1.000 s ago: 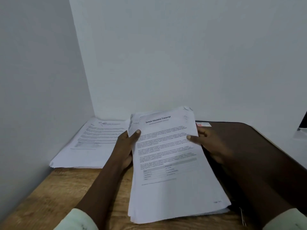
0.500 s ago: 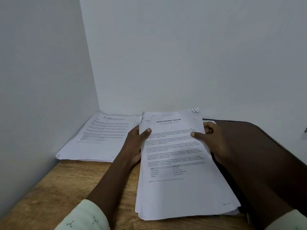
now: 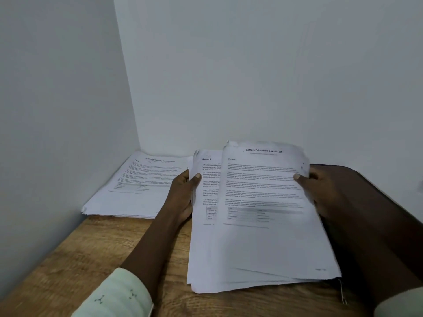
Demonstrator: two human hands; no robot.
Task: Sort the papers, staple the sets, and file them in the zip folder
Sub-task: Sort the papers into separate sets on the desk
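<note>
The top sheet (image 3: pixel 263 243) is carrying a bold centred heading reading "Sample Education Transcript", with the last letter blurring out. Below it, at the left margin, "Section 1" is showing. The small line just under the heading, the paragraphs and the table rows are coming out too blurred to read, and so is the tiny page mark in the lower right corner. The second sheet (image 3: pixel 203 252), peeking out on the left from beneath, is showing "Section 2" near its top, while its paragraphs and table are reading as unclear. The left pile (image 3: pixel 137 197) is bearing a heading and body text, all illegible
</note>
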